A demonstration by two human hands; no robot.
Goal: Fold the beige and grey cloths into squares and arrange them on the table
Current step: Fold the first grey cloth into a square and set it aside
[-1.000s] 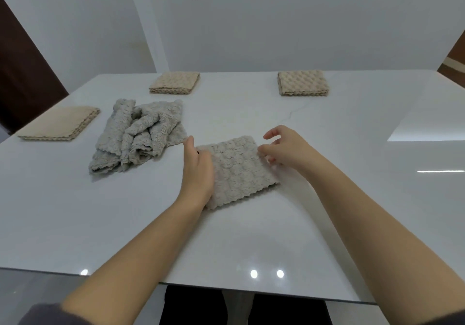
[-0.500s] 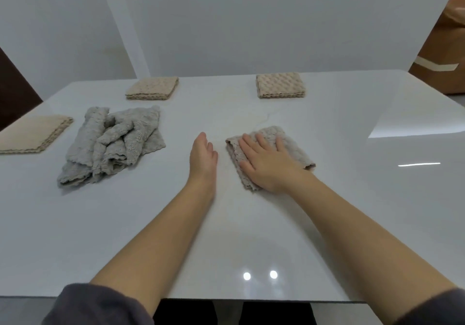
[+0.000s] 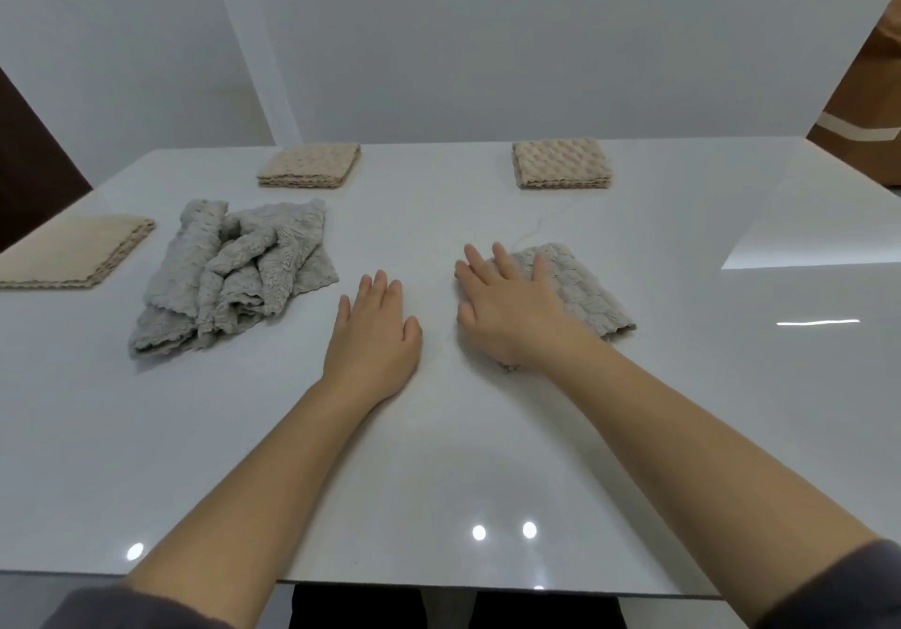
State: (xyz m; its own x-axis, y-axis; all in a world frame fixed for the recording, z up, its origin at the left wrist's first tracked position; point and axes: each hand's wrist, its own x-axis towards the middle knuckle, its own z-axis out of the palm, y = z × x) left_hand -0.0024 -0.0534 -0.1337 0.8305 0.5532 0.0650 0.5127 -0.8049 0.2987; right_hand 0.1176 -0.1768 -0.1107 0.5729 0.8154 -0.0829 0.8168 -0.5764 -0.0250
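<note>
White walls back a glossy white table [image 3: 487, 458] that fills most of the frame. Three beige cloths lie folded into squares: one at the left edge [image 3: 73, 250], one at upper centre [image 3: 309, 165] and one at upper right [image 3: 560, 163]. Right of centre sits a folded grey cloth [image 3: 585, 287]. The right hand [image 3: 512, 309] presses it flat with straight, spread fingers and grips nothing. The left hand [image 3: 375, 331] rests just beside it on bare tabletop, fingers straight, holding nothing. Left of centre lies a crumpled grey heap [image 3: 234, 277], unfolded; how many pieces it holds I cannot tell. I judge the beige work done and the grey barely begun. The folded grey cloth has bare tabletop all round it, widest toward the right of the frame and the near edge at the bottom. The heap lies near the left beige square but apart from it.
</note>
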